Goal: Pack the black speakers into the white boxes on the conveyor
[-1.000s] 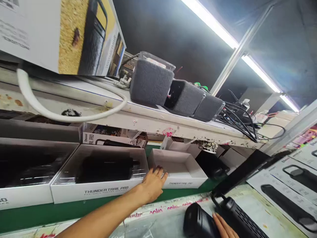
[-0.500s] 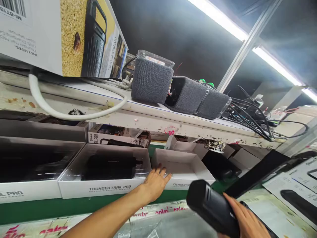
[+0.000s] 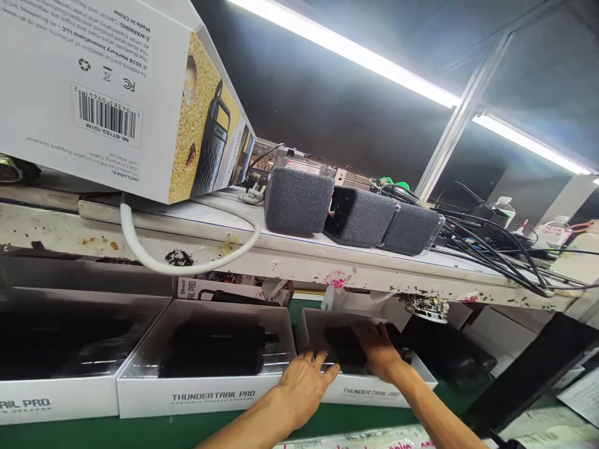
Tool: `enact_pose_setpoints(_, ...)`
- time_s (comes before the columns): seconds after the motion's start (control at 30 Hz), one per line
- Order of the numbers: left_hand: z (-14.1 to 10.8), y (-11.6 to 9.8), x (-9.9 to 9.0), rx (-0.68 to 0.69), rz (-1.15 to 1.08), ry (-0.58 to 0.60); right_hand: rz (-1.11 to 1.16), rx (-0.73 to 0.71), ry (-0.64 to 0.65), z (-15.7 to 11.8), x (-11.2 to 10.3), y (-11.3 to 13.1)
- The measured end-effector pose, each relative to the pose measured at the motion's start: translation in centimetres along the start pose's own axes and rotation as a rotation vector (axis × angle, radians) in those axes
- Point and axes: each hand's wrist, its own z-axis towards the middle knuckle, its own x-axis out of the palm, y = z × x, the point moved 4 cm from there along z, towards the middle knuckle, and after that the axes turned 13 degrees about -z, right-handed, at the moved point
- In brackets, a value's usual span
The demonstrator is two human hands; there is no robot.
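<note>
A black portable speaker (image 3: 345, 348) lies inside an open white box (image 3: 369, 393) printed THUNDER TRAIL PRO. Over the speaker's top is my right hand (image 3: 381, 352), its fingers curled around the far side and partly in shadow. My left hand (image 3: 304, 383) rests at the left front corner of the same box, fingers spread and holding nothing. Just left of it stands a second white box (image 3: 210, 396) with another black speaker (image 3: 215, 349) in it under clear plastic.
A third filled box (image 3: 28, 399) stands at far left. Above runs a worn shelf (image 3: 290, 262) with fabric-covered speakers (image 3: 299, 199), black cables (image 3: 496, 249), a white cable (image 3: 187, 269) and a large printed carton (image 3: 107, 81). A dark slanted panel (image 3: 528, 374) stands at right.
My right hand has moved left and forward, bringing the black speaker from the lower right into the white box. My left hand stays at the box's corner. The view has shifted.
</note>
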Motion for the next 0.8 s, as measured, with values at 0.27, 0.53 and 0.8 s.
enact_pose_setpoints(0.27,-0.1,1.0,-0.4,0.041,-0.056,0.005,0.200,-0.047,0.140,1.3,0.8,1.2)
enact_pose_setpoints(0.53,-0.2,0.7,-0.8,0.000,-0.046,0.051,0.362,0.013,0.023,0.7,-0.9,2.0)
enact_pose_setpoints(0.8,-0.5,0.9,-1.4,-0.001,-0.042,0.049,0.574,0.153,-0.107,-14.3,-4.7,4.0)
